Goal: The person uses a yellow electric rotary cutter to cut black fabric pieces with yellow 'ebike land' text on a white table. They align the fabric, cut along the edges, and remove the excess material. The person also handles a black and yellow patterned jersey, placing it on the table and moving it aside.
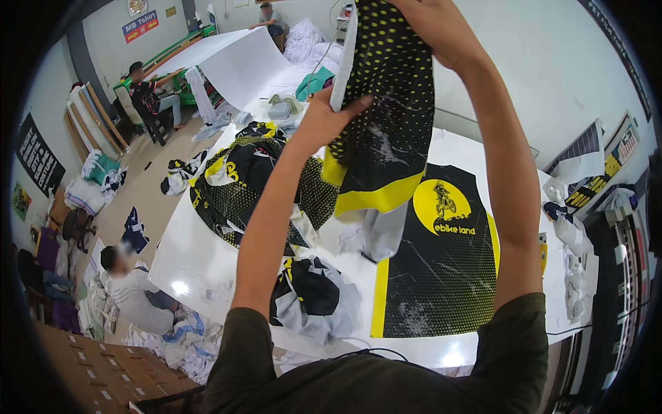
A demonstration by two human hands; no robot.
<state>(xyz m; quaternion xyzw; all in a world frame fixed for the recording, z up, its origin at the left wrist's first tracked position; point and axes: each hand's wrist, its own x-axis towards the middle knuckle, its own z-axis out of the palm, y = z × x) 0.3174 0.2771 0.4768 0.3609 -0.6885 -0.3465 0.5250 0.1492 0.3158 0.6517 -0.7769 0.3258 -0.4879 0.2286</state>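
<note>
In both raised hands I hold up a black fabric panel (386, 131) with yellow dots and a yellow band along its lower edge. My left hand (329, 119) pinches its left edge, thumb on the printed face. My right hand (436, 31) grips it higher up, near the top of the view, with some fingers hidden. Below, a black shirt panel (441, 276) with a yellow circle print and yellow sides lies flat on the white table (207, 290). A loose heap of black and yellow printed fabric (241, 176) is left of the panel.
Nearer me lies a smaller black and grey fabric bundle (314, 293). White cloth rolls (572, 255) line the table's right side. One person (138, 297) sits at the left among cloth piles; two others sit farther back by a large white sheet (227, 62).
</note>
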